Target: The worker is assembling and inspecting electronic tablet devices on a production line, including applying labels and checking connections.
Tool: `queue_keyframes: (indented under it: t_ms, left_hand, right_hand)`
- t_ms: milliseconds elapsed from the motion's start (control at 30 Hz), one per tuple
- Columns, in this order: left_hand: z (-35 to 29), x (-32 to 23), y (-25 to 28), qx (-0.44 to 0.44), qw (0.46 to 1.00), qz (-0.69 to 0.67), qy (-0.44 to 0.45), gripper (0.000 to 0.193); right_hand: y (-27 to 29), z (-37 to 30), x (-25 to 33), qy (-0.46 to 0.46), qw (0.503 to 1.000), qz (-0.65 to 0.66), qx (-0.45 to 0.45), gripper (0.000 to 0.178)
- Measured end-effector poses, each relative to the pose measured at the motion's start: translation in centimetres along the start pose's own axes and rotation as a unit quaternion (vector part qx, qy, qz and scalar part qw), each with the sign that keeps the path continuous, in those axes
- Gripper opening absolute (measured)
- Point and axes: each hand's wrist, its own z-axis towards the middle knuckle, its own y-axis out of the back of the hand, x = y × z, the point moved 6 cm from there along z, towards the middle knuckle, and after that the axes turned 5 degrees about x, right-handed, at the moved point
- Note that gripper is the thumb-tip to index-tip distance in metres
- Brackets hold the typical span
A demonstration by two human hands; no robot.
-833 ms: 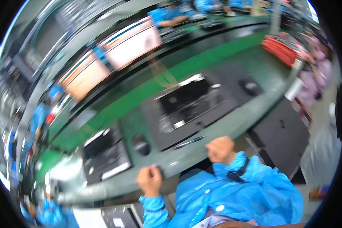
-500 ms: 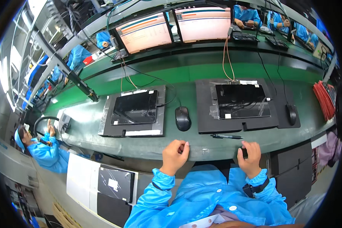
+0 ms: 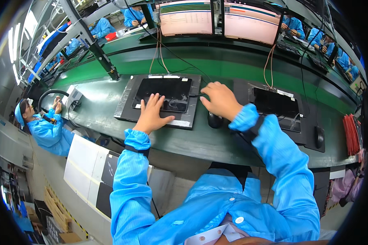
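Note:
On a dark foam pad point(image 3: 129, 110) at the left lies a black tablet point(image 3: 173, 87), its screen dark. My left hand point(image 3: 152, 114) rests over its near edge, fingers spread and pointing away from me. At the tablet's right side a black cable point(image 3: 195, 96) is plugged in. My right hand point(image 3: 223, 100) has its thumb and fingertips closed round this cable, just off the tablet's edge. Part of the cable is hidden by the fingers. Below my right hand sits a black mouse point(image 3: 214, 121), partly covered by the wrist.
A second tablet point(image 3: 276, 103) lies on another foam pad at the right, with a second mouse point(image 3: 319, 136) beside it. Two monitors point(image 3: 251, 22) stand behind. Red folders point(image 3: 351, 134) lie at the bench's right end. A co-worker point(image 3: 43, 128) sits at the far left.
Both hands have moved forward and left from the bench's front edge. My left hand has opened onto the left tablet; my right has reached its cable. The view has turned right.

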Motion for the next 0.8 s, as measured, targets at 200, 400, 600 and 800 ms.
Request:
queue_keyframes:
  t_ms: [200, 400, 600, 800]
  left_hand:
    - [0.6, 1.1, -0.8, 0.000, 0.999, -0.040, 0.011, 0.095]
    - [-0.2, 1.5, 0.6, -0.088, 0.996, -0.002, 0.024, 0.096]
    - [0.0, -1.1, 2.6, -0.334, 0.937, 0.033, -0.098, 0.051]
    - [-10.6, -3.7, 9.1, -0.416, 0.904, -0.094, 0.034, 0.048]
  right_hand:
    - [-6.7, 4.1, -1.6, -0.032, 0.993, -0.048, 0.106, 0.026]
    - [-5.6, 7.1, -0.8, 0.005, 0.977, 0.040, 0.211, 0.029]
    - [2.7, 8.3, 2.7, -0.032, 0.978, 0.014, 0.205, 0.033]
    - [12.9, 0.4, 5.2, 0.182, 0.971, -0.128, -0.082, 0.049]
